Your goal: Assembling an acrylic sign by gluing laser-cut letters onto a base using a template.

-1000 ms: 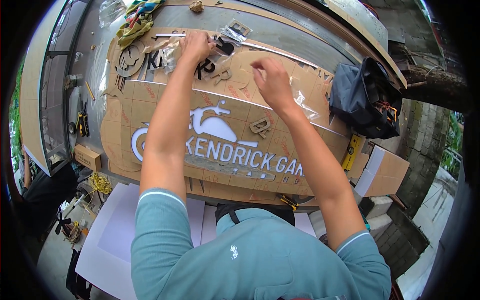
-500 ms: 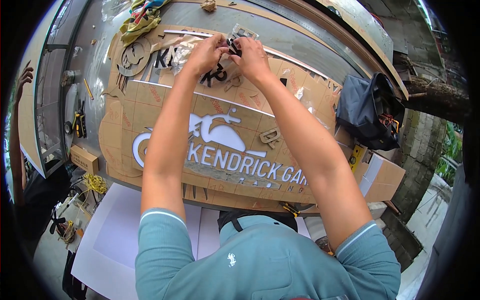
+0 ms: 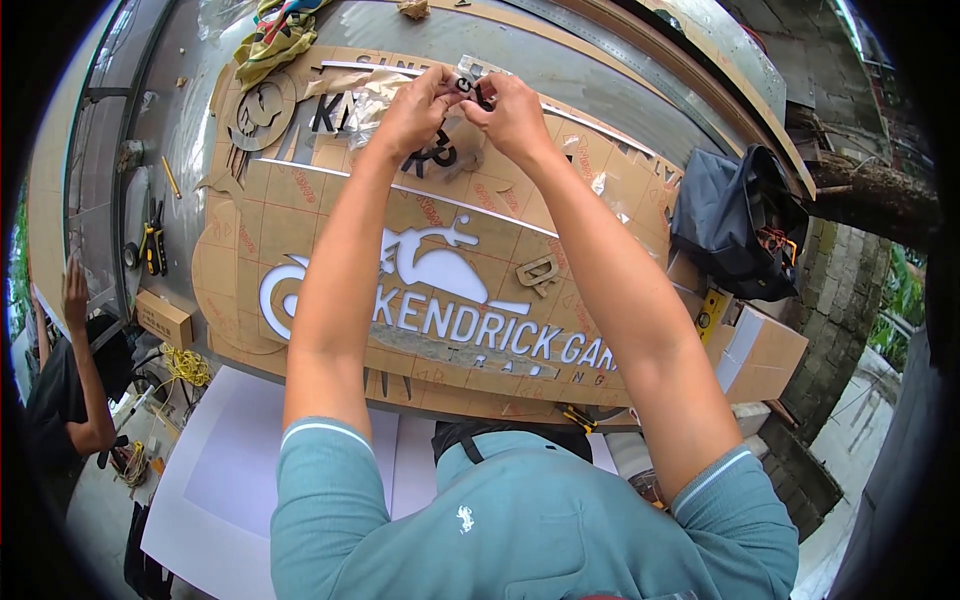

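Observation:
Both hands are raised over the far side of the work table, close together. My left hand (image 3: 416, 112) has its thumb and fingers pinched at a small black cut-out letter (image 3: 465, 86). Opposite it, my right hand (image 3: 514, 116) is closed on a dark piece beside that letter; the fingers partly hide both. Below the hands, black cut-out letters (image 3: 437, 157) lie with clear plastic film (image 3: 470, 142). More black letters (image 3: 325, 113) rest to the left by crumpled tape. Nearer to me lies a brown-papered sign panel (image 3: 340, 215) with white lettering and a white motorcycle shape (image 3: 440, 270).
A coloured cloth (image 3: 277, 45) and a round cut-out (image 3: 264, 112) are at the far left. Pliers (image 3: 154, 240) and a pencil (image 3: 173, 177) lie along the left side. A dark tool bag (image 3: 735, 220) stands right. Another person's arm (image 3: 88, 370) shows at the left edge.
Between my fingers the black letter has turned and shows more of its face. My hands stay in nearly the same place. At the left, the other person's raised hand has come lower.

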Demonstrator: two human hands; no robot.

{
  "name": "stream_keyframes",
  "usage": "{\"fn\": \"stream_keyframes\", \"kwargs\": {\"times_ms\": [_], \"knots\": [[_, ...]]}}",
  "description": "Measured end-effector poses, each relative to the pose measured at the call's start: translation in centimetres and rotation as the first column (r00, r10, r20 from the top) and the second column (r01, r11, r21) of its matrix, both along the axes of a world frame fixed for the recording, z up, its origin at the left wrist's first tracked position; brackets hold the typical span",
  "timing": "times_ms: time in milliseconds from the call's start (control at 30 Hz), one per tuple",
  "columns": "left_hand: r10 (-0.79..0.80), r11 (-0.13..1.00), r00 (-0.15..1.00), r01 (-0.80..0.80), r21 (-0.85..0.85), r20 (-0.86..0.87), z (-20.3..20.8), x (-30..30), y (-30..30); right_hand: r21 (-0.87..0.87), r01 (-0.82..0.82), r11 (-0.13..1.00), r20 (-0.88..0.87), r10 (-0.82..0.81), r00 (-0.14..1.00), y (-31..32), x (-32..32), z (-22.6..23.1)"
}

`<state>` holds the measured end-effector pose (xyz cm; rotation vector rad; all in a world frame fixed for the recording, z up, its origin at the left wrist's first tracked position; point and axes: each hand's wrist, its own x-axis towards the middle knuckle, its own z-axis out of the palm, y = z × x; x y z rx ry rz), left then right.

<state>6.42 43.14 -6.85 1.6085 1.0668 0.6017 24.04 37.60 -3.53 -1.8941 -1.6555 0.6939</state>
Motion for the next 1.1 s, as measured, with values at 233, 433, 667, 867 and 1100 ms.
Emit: {"fn": "stream_keyframes", "kwargs": {"times_ms": [233,433,667,867,1100], "knots": [[0.024,1.0,0.999,-0.024,-0.015,-0.033,-1.7,-1.2,0.3,-0.165,0.094,0.982,-0.585,-0.174,0.792,-0.6,2.5,-1.0],[0.104,0.994,0.982,-0.11,-0.029,-0.155,0.0,-0.8,-0.3,-0.26,0.114,0.959,-0.744,-0.274,0.61,-2.3,4.7,-0.3],[0.171,0.89,0.968,-0.072,0.45,-0.182,-0.2,-0.3,-1.2,-0.344,0.052,0.938,-0.874,-0.34,0.347,-4.2,4.2,-0.8],[0.034,0.946,0.899,0.111,0.304,-0.436,-0.2,0.1,-1.8,-0.284,0.146,0.947,-0.884,-0.318,0.343,-5.5,5.0,-2.1],[0.019,0.956,0.9,0.111,0.271,-0.435,-0.5,-0.4,-0.9,-0.328,0.365,0.872,-0.891,-0.413,0.187,-5.6,6.6,-0.5]]}}
